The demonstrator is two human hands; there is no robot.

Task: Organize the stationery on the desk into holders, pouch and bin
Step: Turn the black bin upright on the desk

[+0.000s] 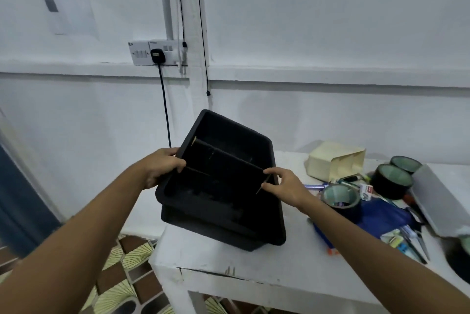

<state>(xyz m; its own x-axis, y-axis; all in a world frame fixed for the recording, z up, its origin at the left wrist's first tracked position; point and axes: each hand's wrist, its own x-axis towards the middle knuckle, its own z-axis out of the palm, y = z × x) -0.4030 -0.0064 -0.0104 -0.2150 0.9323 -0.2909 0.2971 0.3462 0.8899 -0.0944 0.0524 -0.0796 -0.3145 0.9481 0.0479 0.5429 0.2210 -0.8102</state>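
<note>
Two bare forearms reach over a white desk, both hands on a tilted black bin at its left end. Left hand curls over the rim; right hand pinches a dark divider panel inside. Black cylindrical holders, a blue pouch and pens lie scattered to the right

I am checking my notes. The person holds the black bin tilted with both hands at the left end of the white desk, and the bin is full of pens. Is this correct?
Not quite. In the head view the black bin is tilted, held by the left hand and right hand at the left end of the white desk, but it holds only dark dividers, no pens.
</note>
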